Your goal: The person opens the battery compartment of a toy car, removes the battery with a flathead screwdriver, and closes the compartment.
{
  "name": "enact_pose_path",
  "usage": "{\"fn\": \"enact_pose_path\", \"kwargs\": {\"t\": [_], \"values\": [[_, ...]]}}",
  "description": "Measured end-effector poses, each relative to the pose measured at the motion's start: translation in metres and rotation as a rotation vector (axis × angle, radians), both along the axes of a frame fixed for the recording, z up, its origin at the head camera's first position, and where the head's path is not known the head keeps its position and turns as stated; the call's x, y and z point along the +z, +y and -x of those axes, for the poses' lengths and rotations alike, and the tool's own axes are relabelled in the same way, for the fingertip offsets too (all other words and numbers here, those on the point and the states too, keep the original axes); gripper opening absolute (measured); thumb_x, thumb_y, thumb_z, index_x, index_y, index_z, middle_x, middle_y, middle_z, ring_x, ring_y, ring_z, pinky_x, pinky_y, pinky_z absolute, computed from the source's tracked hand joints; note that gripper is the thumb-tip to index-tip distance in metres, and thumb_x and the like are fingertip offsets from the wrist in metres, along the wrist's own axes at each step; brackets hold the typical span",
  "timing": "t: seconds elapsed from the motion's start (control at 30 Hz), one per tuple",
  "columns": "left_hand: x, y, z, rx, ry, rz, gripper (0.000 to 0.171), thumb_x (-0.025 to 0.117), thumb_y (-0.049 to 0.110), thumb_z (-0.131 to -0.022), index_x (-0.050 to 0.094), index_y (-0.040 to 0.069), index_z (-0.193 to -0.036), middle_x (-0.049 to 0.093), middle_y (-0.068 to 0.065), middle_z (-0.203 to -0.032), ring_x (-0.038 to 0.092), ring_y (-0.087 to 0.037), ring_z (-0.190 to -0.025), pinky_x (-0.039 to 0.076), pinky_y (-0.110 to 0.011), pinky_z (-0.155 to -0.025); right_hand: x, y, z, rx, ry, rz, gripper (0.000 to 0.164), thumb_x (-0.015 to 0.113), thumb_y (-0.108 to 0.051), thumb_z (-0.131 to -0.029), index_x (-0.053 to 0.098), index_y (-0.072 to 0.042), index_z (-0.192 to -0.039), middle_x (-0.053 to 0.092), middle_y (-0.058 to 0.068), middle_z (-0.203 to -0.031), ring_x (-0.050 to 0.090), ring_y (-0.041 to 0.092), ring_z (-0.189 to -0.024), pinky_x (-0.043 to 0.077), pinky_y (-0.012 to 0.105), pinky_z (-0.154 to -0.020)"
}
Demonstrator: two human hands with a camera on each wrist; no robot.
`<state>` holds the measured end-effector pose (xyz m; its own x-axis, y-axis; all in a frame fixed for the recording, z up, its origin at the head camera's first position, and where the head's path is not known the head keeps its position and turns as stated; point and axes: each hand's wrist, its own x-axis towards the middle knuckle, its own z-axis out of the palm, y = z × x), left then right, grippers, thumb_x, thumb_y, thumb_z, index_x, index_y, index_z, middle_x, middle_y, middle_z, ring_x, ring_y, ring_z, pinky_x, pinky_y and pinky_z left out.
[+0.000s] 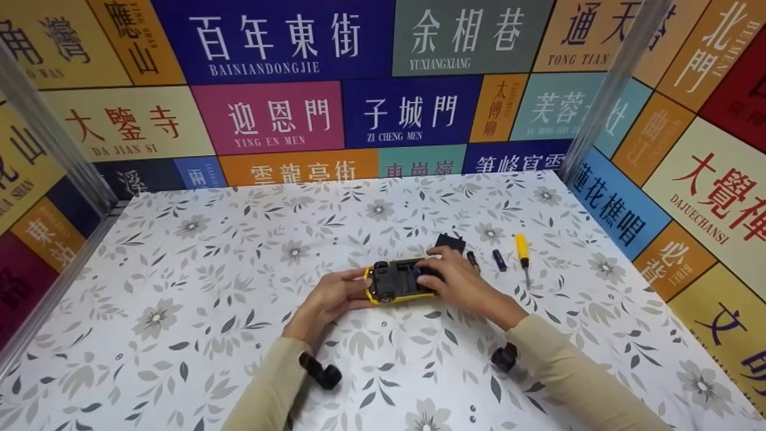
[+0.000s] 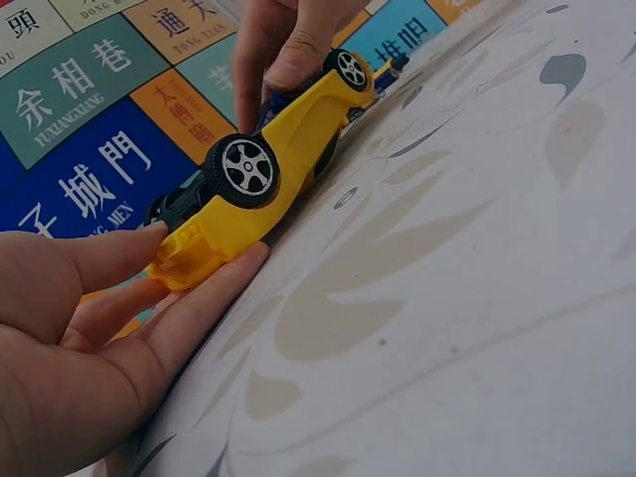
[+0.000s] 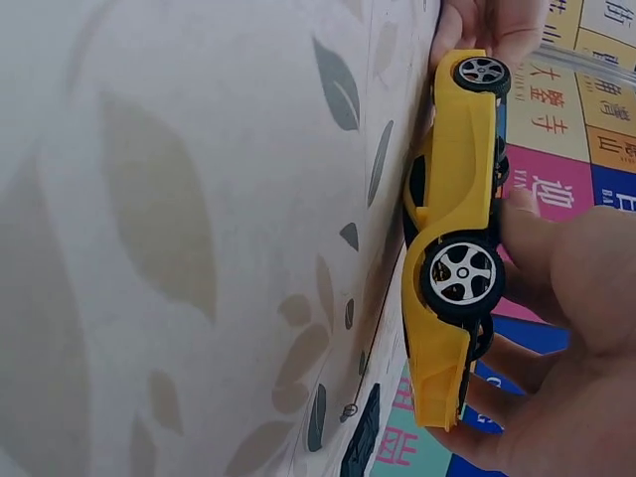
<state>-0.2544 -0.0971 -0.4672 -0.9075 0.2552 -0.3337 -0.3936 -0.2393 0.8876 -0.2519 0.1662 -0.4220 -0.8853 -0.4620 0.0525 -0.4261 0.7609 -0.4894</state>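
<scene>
A yellow toy car [image 1: 407, 296] lies upside down on the table, its black underside and wheels facing up. My left hand [image 1: 335, 296] holds one end of it between thumb and fingers, as the left wrist view also shows. Over the open battery compartment [image 1: 409, 278] is my right hand [image 1: 461, 278], its thumb and fingers bent down into it. Those fingers pinch a dark blue battery [image 2: 279, 100], mostly covered by them. In the right wrist view the yellow car body [image 3: 452, 189] stands between both hands, and the battery is hidden there.
Just beyond the right hand lies a black cover [image 1: 451, 242]. To its right are a dark battery [image 1: 472, 260], a blue battery [image 1: 499, 260] and a yellow-handled screwdriver [image 1: 522, 254]. Panels with street names [image 1: 287, 42] stand behind the flower-patterned table [image 1: 239, 227].
</scene>
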Motion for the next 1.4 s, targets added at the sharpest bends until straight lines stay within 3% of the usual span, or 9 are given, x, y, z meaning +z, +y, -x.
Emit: {"fn": "enact_pose_path", "kwargs": {"t": [0.2,0.57,0.77,0.93,1.2,1.4], "values": [[0.001,0.000,-0.001,0.007,-0.004,0.006,0.053,0.060,-0.003,-0.094,0.045,-0.006,-0.145,0.058,-0.034,-0.134,0.075,-0.029,-0.089,0.062,-0.045,-0.088,0.001,0.001,0.000,0.015,-0.013,0.008,0.037,0.048,-0.034,-0.106,0.063,-0.013,-0.132,0.041,0.016,-0.153,0.039,0.037,-0.139,0.037,0.063,-0.110],[0.001,0.002,0.000,0.011,0.002,0.001,0.052,0.060,-0.003,-0.095,0.046,-0.006,-0.145,0.060,-0.032,-0.132,0.075,-0.029,-0.089,0.063,-0.044,-0.087,-0.001,0.009,-0.003,0.082,-0.010,0.020,0.032,0.048,-0.032,-0.105,0.068,-0.012,-0.120,0.042,0.017,-0.153,0.034,0.039,-0.144,0.028,0.066,-0.116],[0.001,0.001,0.000,0.005,0.013,0.003,0.051,0.060,-0.002,-0.095,0.046,-0.008,-0.145,0.062,-0.032,-0.129,0.074,-0.029,-0.090,0.063,-0.043,-0.086,-0.005,0.012,-0.005,0.097,0.048,0.048,0.032,0.053,-0.035,-0.103,0.072,-0.014,-0.118,0.043,0.018,-0.153,0.032,0.040,-0.145,0.025,0.070,-0.116],[0.001,0.000,0.000,0.011,0.003,0.008,0.051,0.061,-0.001,-0.095,0.047,-0.007,-0.144,0.063,-0.031,-0.128,0.074,-0.029,-0.090,0.063,-0.043,-0.086,-0.006,0.011,-0.006,0.070,0.037,0.037,0.038,0.066,-0.045,-0.094,0.072,-0.019,-0.121,0.041,0.014,-0.156,0.026,0.038,-0.150,0.021,0.070,-0.118],[0.000,0.001,0.001,0.009,0.006,0.007,0.052,0.061,-0.002,-0.095,0.046,-0.007,-0.144,0.061,-0.032,-0.130,0.074,-0.030,-0.092,0.063,-0.045,-0.087,-0.012,0.006,-0.006,0.052,0.173,0.135,0.026,0.069,-0.031,-0.095,0.075,-0.013,-0.113,0.056,0.011,-0.141,0.046,0.034,-0.135,0.035,0.064,-0.111],[-0.001,0.000,0.001,0.014,-0.005,0.007,0.052,0.062,-0.002,-0.094,0.048,-0.006,-0.144,0.061,-0.032,-0.130,0.074,-0.030,-0.091,0.063,-0.044,-0.086,-0.008,0.003,-0.006,0.033,0.166,0.268,0.024,0.069,-0.025,-0.094,0.074,-0.011,-0.113,0.063,0.005,-0.130,0.053,0.027,-0.125,0.045,0.055,-0.107]]}}
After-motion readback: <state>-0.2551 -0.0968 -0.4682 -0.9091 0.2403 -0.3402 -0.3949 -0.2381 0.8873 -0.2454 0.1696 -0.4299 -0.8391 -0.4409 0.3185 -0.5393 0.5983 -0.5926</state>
